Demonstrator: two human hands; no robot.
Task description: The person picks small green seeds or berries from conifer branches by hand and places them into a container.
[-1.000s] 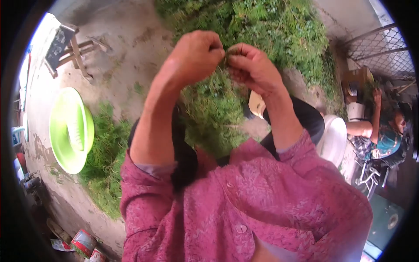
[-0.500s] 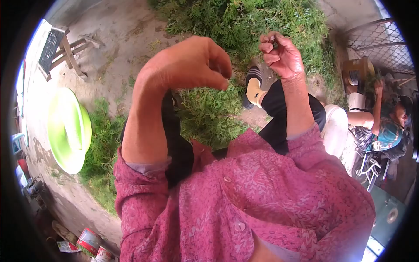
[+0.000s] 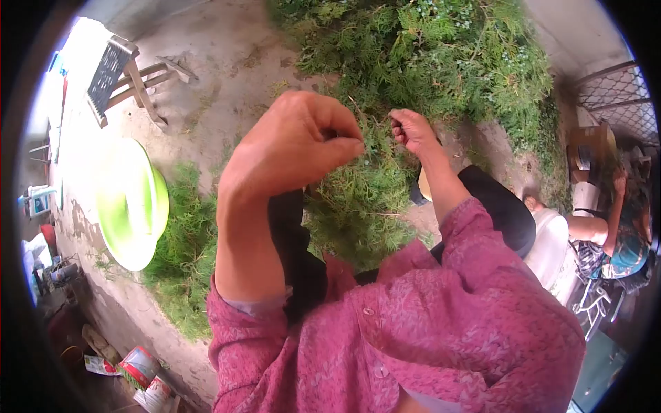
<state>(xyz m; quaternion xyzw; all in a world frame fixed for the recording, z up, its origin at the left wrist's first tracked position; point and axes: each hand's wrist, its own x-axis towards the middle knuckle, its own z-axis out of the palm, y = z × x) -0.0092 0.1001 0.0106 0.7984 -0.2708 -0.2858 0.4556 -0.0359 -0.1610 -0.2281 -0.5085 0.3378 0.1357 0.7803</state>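
My left hand (image 3: 296,141) is raised large in the view, wrist bent, its thumb and fingertips pressed together; whatever lies between them is too small to tell. To its right, my right hand (image 3: 413,131) has curled fingers at the edge of the leafy greenery, and its grip is also too small to make out. Cut green branches (image 3: 427,55) with scale-like leaves are heaped beyond both hands. More sprigs (image 3: 358,206) lie below, between my dark-trousered legs.
A bright green basin (image 3: 131,206) stands at the left beside another strip of greenery (image 3: 182,241). Behind it is a wooden folding stool (image 3: 134,79). Tins (image 3: 140,365) sit at the lower left. At the right, another person (image 3: 623,234) sits near a white bucket (image 3: 547,244).
My right hand has moved left, nearer my left hand, and its fingers are curled tighter. My left thumb and fingertips have closed together. The whole view has shifted slightly.
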